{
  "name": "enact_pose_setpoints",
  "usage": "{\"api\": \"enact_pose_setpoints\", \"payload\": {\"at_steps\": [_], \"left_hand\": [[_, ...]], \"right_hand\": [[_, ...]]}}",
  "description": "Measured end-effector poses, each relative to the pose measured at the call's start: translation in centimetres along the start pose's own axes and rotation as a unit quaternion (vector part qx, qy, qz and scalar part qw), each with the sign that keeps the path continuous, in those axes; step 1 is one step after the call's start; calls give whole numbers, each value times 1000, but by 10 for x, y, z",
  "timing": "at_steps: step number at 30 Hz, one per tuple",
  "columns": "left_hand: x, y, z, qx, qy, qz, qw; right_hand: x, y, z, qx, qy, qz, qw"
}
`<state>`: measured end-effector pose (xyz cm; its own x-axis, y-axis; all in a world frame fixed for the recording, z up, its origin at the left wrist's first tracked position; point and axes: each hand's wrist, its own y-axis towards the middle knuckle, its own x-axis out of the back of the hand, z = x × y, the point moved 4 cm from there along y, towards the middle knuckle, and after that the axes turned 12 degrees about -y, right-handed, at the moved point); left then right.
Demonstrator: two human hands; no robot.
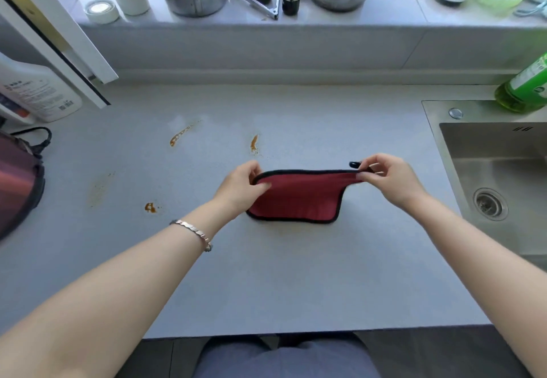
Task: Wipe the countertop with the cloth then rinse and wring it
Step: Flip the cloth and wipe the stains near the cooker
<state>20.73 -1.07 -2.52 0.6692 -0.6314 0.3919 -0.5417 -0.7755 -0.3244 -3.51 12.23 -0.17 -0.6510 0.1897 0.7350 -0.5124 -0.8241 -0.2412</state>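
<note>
A dark red cloth (299, 197) with a black border is held over the middle of the grey countertop (266, 274), its lower edge resting on the surface. My left hand (241, 187) pinches its upper left corner. My right hand (390, 179) pinches the upper right corner, beside a small black loop. Several orange-brown stains mark the countertop: a streak (179, 136) at the back left, one (254, 142) just behind the cloth and a blot (150, 207) to the left of my left forearm.
A steel sink (497, 170) with a drain lies at the right, a green detergent bottle (524, 87) behind it. A white bottle (35, 93) and a dark pink bag (17, 182) sit at the left. Pots, tongs and a spray bottle stand on the back ledge.
</note>
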Motion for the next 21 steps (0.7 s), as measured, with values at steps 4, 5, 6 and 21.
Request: {"api": "enact_pose_setpoints", "payload": {"at_steps": [4, 5, 6, 21], "left_hand": [[-7, -16, 29, -76, 138, -1, 987], [-8, -23, 40, -88, 178, 19, 980], [-10, -31, 50, -106, 217, 50, 969], [36, -39, 111, -17, 254, -137, 957]], "right_hand": [[-35, -27, -12, 107, -99, 18, 989], [-46, -37, -20, 125, -155, 59, 978], [-58, -48, -29, 130, -216, 108, 962], [-204, 20, 43, -194, -222, 12, 955]]}}
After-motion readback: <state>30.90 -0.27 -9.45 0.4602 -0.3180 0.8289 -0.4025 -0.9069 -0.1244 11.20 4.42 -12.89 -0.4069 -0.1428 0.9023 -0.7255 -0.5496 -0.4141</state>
